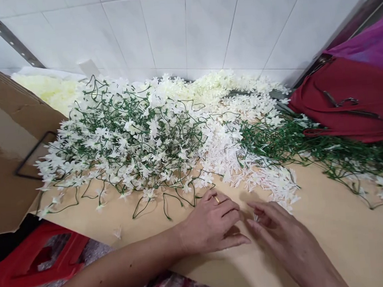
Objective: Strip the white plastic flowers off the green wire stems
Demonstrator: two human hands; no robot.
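My left hand (214, 223), with a gold ring on one finger, rests low on the tan board (334, 238), fingers curled together. My right hand (278, 231) lies just to its right, fingertips meeting the left hand's. Between the fingertips shows a tiny white flower piece (255, 217); which hand grips it I cannot make out. Just beyond the hands lies a heap of loose white plastic petals (267, 177). Left of that spreads a big pile of white flowers on green wire stems (127, 135). Bare green stems (311, 143) lie to the right.
A brown cardboard box (2, 145) stands at the left. A red plastic stool (37, 257) sits below it. A dark red bag (350, 100) and purple cloth rest at the right against the white tiled wall (185, 24). Cream flowers (51, 90) are piled at the back left.
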